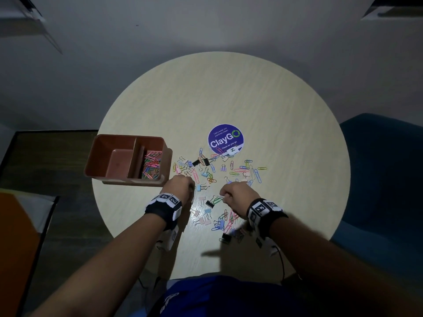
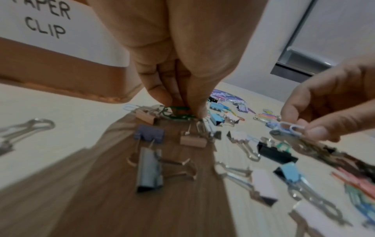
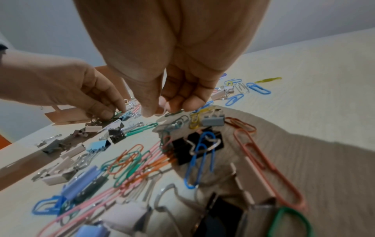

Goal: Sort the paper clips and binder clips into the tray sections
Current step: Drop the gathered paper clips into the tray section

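A brown two-section tray (image 1: 100, 154) stands at the table's left; its right section holds several coloured paper clips (image 1: 151, 165), and its left section shows only bare floor. Paper clips and binder clips lie scattered (image 1: 206, 170) across the table's middle. Just right of the tray, my left hand (image 1: 192, 188) is down on the table, its fingertips pinching a green paper clip (image 2: 178, 112). My right hand (image 1: 223, 196) hovers a little above the pile and pinches a white paper clip (image 2: 292, 126) between thumb and forefinger; the clip (image 3: 162, 110) is partly hidden in the right wrist view.
The tray's near wall carries a white label reading "PAPER CLIP" (image 2: 46, 24). A round purple sticker (image 1: 225, 139) lies beyond the clips. More clips, among them black binder clips (image 1: 225, 237), lie under my right wrist. A blue chair (image 1: 384, 179) stands to the right.
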